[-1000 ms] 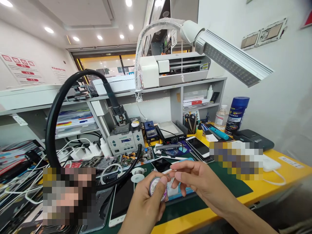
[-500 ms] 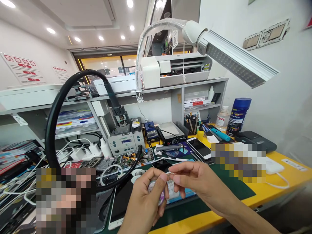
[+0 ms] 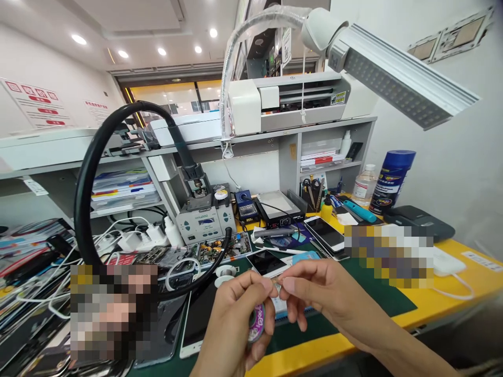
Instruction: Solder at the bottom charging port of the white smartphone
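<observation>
My left hand (image 3: pixel 231 317) is closed around a small round spool of desoldering braid (image 3: pixel 257 323) with a purple label, its near side covered by the fingers. Between my two hands runs a short copper-coloured strand of braid (image 3: pixel 276 281). Thumb and forefinger of my left hand pinch one part of it. My right hand (image 3: pixel 330 298) is closed in a pinch at the strand's other end, its remaining fingers curled below. Behind the hands lies a phone with a dark screen (image 3: pixel 267 262), and a blue-and-white packet (image 3: pixel 281 309) shows partly beneath them.
A green mat (image 3: pixel 385 290) covers the yellow bench (image 3: pixel 444 293). A hot-air station (image 3: pixel 204 222) with a thick black hose (image 3: pixel 80 209) stands left. White tablet (image 3: pixel 192 327), wire spool (image 3: pixel 226 272), white phone (image 3: pixel 326 233) and spray can (image 3: pixel 393 180) surround the hands. A lamp (image 3: pixel 408 78) hangs above right.
The spool in my left hand has turned, showing more of its purple label. Both hands stay pinched together at the strand. The camera view has shifted slightly.
</observation>
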A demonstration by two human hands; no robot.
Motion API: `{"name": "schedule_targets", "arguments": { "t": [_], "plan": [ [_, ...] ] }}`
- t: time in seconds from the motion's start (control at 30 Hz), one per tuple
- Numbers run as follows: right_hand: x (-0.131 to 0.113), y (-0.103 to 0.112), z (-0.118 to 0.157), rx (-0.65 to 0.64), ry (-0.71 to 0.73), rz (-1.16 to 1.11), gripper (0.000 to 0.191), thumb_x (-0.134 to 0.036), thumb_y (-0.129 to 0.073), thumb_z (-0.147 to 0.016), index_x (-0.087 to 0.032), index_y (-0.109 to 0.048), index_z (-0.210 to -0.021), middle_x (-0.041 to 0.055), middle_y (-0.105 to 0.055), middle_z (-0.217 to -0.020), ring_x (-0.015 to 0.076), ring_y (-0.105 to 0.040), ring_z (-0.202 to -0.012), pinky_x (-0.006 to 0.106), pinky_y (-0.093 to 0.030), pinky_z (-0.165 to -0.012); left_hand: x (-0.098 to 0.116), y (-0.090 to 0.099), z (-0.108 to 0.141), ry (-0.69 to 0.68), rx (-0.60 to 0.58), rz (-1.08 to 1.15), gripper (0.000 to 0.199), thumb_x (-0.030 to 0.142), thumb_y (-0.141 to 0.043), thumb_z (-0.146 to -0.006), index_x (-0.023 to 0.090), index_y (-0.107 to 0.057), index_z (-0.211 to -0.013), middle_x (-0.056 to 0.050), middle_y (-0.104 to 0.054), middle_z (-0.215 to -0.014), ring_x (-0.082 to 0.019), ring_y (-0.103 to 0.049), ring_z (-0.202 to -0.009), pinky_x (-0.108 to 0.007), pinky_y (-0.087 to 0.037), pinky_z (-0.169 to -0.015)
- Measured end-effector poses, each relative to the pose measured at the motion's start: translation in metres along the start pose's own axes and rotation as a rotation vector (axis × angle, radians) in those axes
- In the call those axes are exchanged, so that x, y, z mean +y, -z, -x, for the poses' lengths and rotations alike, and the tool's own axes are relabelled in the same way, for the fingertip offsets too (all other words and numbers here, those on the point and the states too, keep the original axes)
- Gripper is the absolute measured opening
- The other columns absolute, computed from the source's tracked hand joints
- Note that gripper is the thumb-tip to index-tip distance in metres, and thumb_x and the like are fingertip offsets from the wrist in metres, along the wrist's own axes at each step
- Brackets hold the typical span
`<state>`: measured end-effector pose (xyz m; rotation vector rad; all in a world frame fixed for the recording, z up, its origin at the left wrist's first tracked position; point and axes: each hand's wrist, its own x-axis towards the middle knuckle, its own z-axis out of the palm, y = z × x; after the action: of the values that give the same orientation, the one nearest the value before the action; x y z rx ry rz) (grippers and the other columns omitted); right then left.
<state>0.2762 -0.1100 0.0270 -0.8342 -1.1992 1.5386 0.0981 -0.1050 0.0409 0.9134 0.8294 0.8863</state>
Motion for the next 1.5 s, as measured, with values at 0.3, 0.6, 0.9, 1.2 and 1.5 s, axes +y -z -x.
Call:
{"name": "schedule_targets", "arguments": {
  "t": [0.3, 0.6, 0.9, 1.2, 1.5],
  "plan": [
    [-0.004, -0.005, 0.003, -0.025, -0.006, -0.054, 0.023, -0.035, -0.077, -0.089, -0.013, -0.079, -0.081, 0.0061, -0.074, -0.078, 0.0133, -0.070, -0.058, 0.021, -0.055, -0.049, -0.001, 0.003, -0.005, 0.148, -0.071, 0.252, 0.020, 0.030, -0.071, -0.080, 0.014, -0.068, -0.069, 0.004, -0.051, -0.044, -0.001, -0.029, -0.025, -0.011, -0.025, -0.024],
    [-0.004, -0.004, 0.005, -0.027, -0.012, -0.034, 0.024, -0.035, -0.076, -0.091, -0.013, -0.080, -0.082, 0.0067, -0.073, -0.078, 0.0135, -0.070, -0.059, 0.022, -0.055, -0.051, 0.001, -0.002, -0.001, 0.132, -0.038, 0.220, 0.023, 0.030, -0.067, -0.083, 0.014, -0.066, -0.066, 0.005, -0.049, -0.042, -0.001, -0.029, -0.024, -0.011, -0.024, -0.024],
    [-0.001, -0.002, 0.005, 0.001, 0.027, -0.030, 0.023, -0.036, -0.077, -0.088, -0.013, -0.081, -0.087, 0.0080, -0.075, -0.081, 0.0156, -0.071, -0.061, 0.025, -0.056, -0.052, 0.003, -0.007, 0.001, 0.054, 0.026, 0.113, 0.025, 0.036, -0.068, -0.081, 0.016, -0.062, -0.069, 0.006, -0.050, -0.043, -0.001, -0.028, -0.025, -0.011, -0.019, -0.026],
    [0.000, -0.007, -0.002, 0.071, -0.018, 0.146, 0.032, -0.046, -0.082, -0.081, -0.015, -0.075, -0.081, 0.0040, -0.073, -0.061, 0.0133, -0.063, -0.052, 0.025, -0.054, -0.052, 0.001, 0.004, 0.000, -0.132, 0.117, -0.359, 0.036, 0.050, -0.076, -0.077, 0.017, -0.065, -0.070, 0.004, -0.054, -0.044, -0.003, -0.032, -0.030, -0.015, -0.020, -0.033],
    [-0.015, -0.005, -0.037, 0.000, 0.024, 0.384, 0.038, -0.053, -0.074, -0.085, -0.015, -0.070, -0.085, 0.0038, -0.072, -0.065, 0.0135, -0.060, -0.054, 0.028, -0.053, -0.056, 0.020, 0.021, -0.025, -0.348, 0.133, -0.682, 0.030, 0.044, -0.068, -0.084, 0.016, -0.073, -0.073, 0.003, -0.054, -0.047, -0.006, -0.036, -0.036, -0.018, -0.023, -0.036]
  ]
}}
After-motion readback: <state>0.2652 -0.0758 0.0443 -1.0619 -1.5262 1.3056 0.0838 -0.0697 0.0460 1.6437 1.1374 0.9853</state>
